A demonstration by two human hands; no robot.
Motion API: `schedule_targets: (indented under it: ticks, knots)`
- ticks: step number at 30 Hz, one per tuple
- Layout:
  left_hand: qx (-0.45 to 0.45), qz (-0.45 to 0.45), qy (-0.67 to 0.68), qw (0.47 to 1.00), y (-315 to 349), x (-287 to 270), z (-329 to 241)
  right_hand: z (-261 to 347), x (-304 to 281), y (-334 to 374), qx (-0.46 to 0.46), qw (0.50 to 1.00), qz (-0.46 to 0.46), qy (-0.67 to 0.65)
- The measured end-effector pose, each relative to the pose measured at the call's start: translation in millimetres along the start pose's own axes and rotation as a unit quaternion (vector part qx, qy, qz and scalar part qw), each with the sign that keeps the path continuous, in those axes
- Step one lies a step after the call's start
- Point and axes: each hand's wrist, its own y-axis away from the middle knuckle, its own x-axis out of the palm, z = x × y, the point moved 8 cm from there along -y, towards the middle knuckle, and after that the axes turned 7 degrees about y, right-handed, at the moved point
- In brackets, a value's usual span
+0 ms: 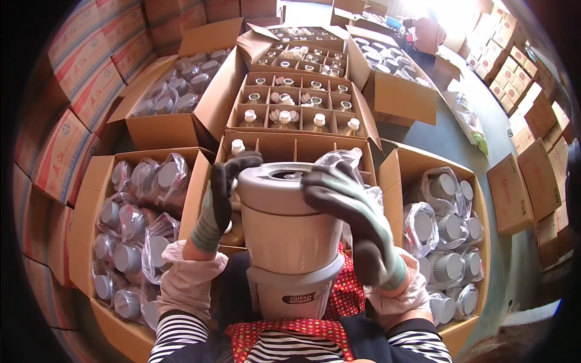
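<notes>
A large grey lidded canister [289, 239] stands upright close against my body, with a wide round lid, a ring around its lower part and a dark label below. My left hand [221, 189], in a dark-palmed glove, is at the canister's left side, its fingers bent toward the lid rim. Over the right edge of the lid lies my right hand [351, 209], gloved alike, its fingers curved around the rim. Just beyond is an open divided carton [266, 140] with a white-capped bottle [238, 146] and clear plastic wrap [345, 158], partly hidden by the canister.
Open cartons of plastic-wrapped, grey-capped containers stand at left [127, 257] and right [448, 228]. Farther off, divided cartons hold glass bottles [284, 120]. Stacked printed boxes [75, 78] line the left. Folded cardboard [511, 193] stands at right; another person [427, 37] is at the back.
</notes>
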Motion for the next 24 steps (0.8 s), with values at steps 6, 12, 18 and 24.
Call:
schedule_targets:
  ticks: [6, 12, 18, 24]
  knots:
    - [0.165, 0.082, -0.137, 0.973, 6, 22, -27, -72, 15, 12, 0.166, 0.979, -0.051, -0.104]
    - [0.189, -0.017, -0.02, 0.982, -7, 28, -45, -117, 1, 14, 0.17, 0.962, -0.187, -0.102]
    - [0.076, 0.043, -0.104, 0.991, -26, 3, 12, -56, 12, -3, 0.097, 0.993, -0.073, -0.01]
    - [0.105, 0.055, -0.211, 0.97, -35, 39, -40, -164, 27, 6, 0.15, 0.987, -0.055, -0.019]
